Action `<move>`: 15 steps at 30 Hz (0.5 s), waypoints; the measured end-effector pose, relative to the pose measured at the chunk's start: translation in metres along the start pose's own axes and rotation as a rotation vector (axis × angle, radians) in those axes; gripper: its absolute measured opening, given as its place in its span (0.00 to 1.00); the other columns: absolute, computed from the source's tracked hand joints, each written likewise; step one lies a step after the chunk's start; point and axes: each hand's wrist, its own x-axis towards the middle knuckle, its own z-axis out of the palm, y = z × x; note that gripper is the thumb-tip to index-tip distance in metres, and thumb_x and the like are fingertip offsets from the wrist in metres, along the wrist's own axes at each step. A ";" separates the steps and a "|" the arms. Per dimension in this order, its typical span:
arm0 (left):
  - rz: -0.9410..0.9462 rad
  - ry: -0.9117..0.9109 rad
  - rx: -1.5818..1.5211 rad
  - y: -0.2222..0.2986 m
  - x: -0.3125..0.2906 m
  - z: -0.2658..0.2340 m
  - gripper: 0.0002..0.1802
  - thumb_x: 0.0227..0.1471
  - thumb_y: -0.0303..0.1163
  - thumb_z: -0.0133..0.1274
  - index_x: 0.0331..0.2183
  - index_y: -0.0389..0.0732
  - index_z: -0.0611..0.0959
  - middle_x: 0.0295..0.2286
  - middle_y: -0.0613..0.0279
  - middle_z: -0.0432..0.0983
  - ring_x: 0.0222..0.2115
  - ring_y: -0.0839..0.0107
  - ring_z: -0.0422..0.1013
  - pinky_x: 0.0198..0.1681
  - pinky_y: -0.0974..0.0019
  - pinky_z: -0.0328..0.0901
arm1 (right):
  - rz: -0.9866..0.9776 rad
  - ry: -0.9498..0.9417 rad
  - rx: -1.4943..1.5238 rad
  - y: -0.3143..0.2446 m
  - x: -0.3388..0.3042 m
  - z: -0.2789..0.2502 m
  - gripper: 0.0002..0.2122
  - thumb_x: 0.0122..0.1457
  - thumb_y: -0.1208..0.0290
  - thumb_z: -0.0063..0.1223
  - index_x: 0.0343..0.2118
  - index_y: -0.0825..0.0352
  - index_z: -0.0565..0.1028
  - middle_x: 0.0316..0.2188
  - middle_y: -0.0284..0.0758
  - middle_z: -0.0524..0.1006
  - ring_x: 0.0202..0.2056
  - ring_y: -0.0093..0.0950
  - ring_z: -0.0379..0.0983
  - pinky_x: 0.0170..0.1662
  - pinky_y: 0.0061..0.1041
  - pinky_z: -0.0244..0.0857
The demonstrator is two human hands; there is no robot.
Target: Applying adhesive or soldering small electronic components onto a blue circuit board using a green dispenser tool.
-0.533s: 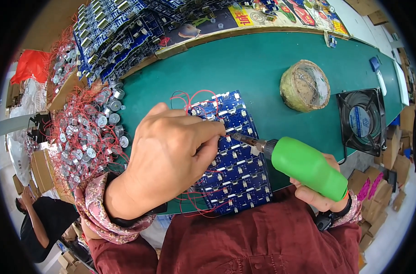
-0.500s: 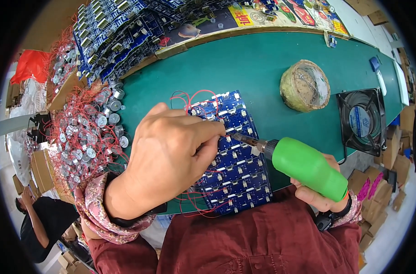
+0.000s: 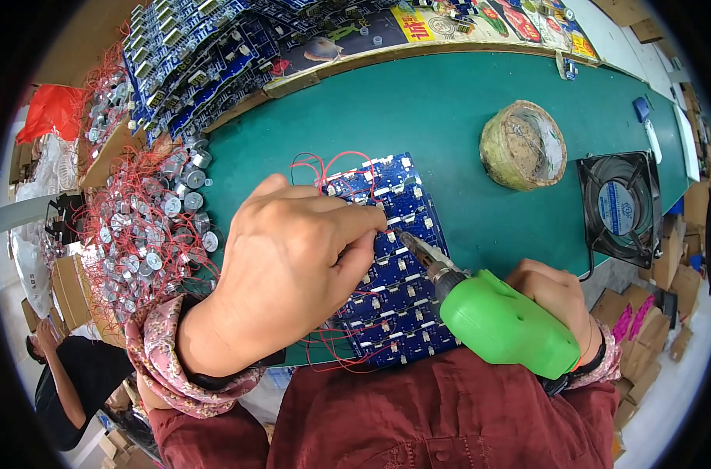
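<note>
A blue circuit board panel (image 3: 406,270) with rows of white and metal parts lies on the green tabletop. My left hand (image 3: 297,242) is over its left side, thumb and forefinger pinched at the board; a speck of red shows at the fingertips, apparently a thin red wire mostly hidden by them. Looped red wires (image 3: 348,156) rise from the panel's top edge, and more trail out below the hand. My right hand (image 3: 555,293) is closed round a green soldering gun (image 3: 512,324), its metal tip close to the left fingertips, at the board.
Small round motors (image 3: 156,234) with tangled red wires are heaped on the left. More blue boards (image 3: 191,70) are stacked at the back left. A round, worn tub (image 3: 523,148) and a black fan (image 3: 619,207) stand to the right. Another person (image 3: 78,383) is at the lower left.
The green soldering gun has swung down and left at its body and turned, with its tip lifting slightly beside the left fingertips. My left hand has stayed nearly still.
</note>
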 end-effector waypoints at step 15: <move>0.004 -0.012 0.024 0.001 -0.001 -0.001 0.06 0.42 0.25 0.59 0.27 0.45 0.85 0.16 0.66 0.74 0.18 0.67 0.67 0.27 0.64 0.55 | 0.227 0.095 0.368 0.000 -0.011 -0.006 0.15 0.54 0.58 0.56 0.30 0.68 0.75 0.30 0.40 0.75 0.29 0.37 0.73 0.32 0.33 0.67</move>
